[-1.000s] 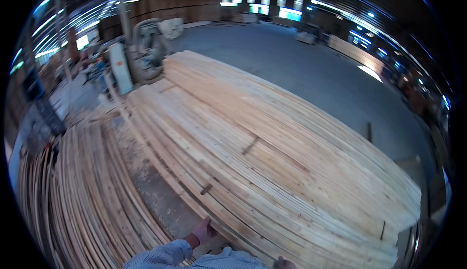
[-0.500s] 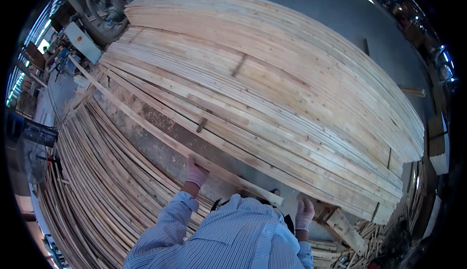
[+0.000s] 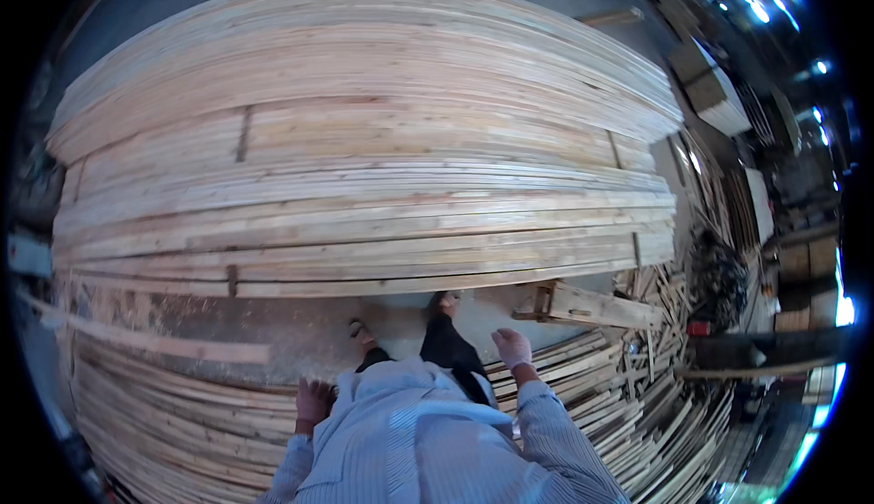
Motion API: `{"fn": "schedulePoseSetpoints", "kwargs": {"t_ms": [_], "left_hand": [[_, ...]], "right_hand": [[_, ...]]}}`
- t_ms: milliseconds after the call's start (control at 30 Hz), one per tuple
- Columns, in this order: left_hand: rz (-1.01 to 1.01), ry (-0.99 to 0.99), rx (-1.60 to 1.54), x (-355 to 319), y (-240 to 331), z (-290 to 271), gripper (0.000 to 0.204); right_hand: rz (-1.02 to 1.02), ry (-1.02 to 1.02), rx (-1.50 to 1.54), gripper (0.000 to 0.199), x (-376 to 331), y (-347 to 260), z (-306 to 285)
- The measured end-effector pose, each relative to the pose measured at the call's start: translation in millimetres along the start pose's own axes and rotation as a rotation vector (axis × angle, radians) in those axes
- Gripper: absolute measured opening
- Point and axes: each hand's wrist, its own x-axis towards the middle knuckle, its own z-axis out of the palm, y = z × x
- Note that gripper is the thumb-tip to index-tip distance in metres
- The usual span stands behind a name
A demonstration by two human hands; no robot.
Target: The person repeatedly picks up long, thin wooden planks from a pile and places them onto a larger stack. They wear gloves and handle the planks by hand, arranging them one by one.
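My left hand, in a pale pinkish glove, hangs beside my body over the lower-left strips, its fingers loosely apart with nothing in them. A long, narrow wooden board extends leftward ahead of that hand; its near end stops short of my fingers, apart from them. My right hand, also gloved, is raised in front of my right side with the fingers curled in. Nothing shows in it. Beyond both hands lies the broad stack of pale planks, several layers high.
Thin wooden strips cover the floor at the lower left, with more strips at the lower right. A wooden block juts out below the stack's right end, near scrap pieces. My feet stand on the dusty floor between stack and strips.
My left hand has let go of the board and drawn back to my side. My view and body have turned right, and the board now sits farther left.
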Motion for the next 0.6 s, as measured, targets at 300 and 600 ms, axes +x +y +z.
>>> {"fn": "schedulePoseSetpoints", "kwargs": {"t_ms": [300,600], "left_hand": [[-0.445,-0.007,-0.962,-1,73,33,0.033],[-1.134,0.018,-1.546,-10,218,-20,0.031]], "right_hand": [[-0.072,-0.16,-0.295,0.039,207,27,-47],[-0.409,-0.141,-0.543,0.057,327,1,-54]]}}
